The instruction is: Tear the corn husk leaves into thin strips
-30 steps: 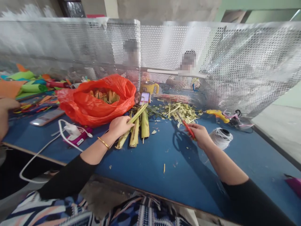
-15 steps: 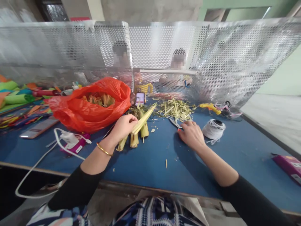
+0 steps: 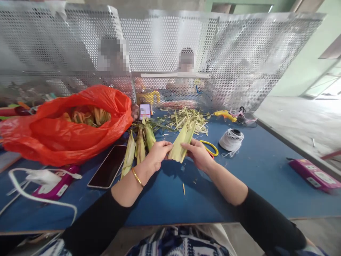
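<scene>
In the head view, a pale green corn husk (image 3: 181,142) is held up between both hands, its wide end toward me. My left hand (image 3: 157,153) pinches its left edge, fingers closed. On the right edge, my right hand (image 3: 199,153) is closed with the thumb lying over the husk. Scissors with a yellow handle loop (image 3: 211,147) show just beyond my right hand; whether they lie on the table or are partly in that hand I cannot tell. Several more husk pieces (image 3: 140,145) lie left of the hands.
A red plastic bag (image 3: 80,142) of dried husks stands left, behind a phone (image 3: 108,166) and a purple power block (image 3: 57,186) with a white cable. Husk scraps (image 3: 186,117) lie ahead. White string (image 3: 231,141) and a purple packet (image 3: 313,174) are right. A perforated metal screen (image 3: 162,46) closes the back.
My left hand has carried the husk to the right and turned it. My right hand has left the tabletop by the scissors and taken the husk's other edge. The view has shifted.
</scene>
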### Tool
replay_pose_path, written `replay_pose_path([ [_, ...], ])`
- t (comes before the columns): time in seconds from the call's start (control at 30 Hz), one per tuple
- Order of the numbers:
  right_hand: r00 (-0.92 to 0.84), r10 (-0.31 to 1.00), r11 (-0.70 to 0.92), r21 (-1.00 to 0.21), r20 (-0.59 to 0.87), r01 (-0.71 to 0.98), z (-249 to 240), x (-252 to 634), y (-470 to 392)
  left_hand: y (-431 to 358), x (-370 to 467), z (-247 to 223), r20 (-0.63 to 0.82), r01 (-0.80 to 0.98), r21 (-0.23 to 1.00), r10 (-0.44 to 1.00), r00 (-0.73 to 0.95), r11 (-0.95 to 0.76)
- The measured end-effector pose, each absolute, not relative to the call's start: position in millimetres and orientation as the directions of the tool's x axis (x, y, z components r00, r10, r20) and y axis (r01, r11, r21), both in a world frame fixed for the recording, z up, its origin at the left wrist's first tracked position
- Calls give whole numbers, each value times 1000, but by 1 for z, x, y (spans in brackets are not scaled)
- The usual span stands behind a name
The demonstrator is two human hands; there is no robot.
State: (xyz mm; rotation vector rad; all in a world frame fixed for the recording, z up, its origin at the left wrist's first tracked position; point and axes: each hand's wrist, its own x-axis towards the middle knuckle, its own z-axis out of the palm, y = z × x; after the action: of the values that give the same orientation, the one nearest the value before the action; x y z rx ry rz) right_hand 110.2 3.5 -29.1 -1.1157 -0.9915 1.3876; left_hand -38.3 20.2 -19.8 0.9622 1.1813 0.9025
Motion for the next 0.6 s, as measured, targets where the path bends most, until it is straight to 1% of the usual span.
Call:
replay_pose_path([
  [0.03, -8, 994, -108, -970, -109, -216, -29, 111, 4, 20, -40, -19, -352, -95, 924, 922, 160, 370],
  [0.1, 12, 994, -106, -975, -111, -196, -29, 112, 5, 20, -41, -19, -368, -140, 908, 912, 182, 395],
  [0.2, 15, 993, -116, -977, -121, -181, -30, 110, 6, 18, -39, -23, -346, -157, 903, 894, 286, 400],
  [0.27, -2, 992, -127, -975, -128, -183, -29, 110, 6, 16, -37, -26, -330, -152, 909, 894, 303, 388],
  [0.4, -2, 982, -186, -956, -191, -225, -26, 109, 5, 16, -38, -28, -299, -177, 928, 939, 169, 327],
  [0.5, 10, 972, -224, -931, -236, -288, -24, 109, 6, 19, -41, -26, -226, -192, 952, 970, 90, 240],
  [0.6, 13, 969, -228, -918, -245, -326, -24, 111, 7, 22, -44, -24, -169, -208, 963, 985, 22, 170],
])
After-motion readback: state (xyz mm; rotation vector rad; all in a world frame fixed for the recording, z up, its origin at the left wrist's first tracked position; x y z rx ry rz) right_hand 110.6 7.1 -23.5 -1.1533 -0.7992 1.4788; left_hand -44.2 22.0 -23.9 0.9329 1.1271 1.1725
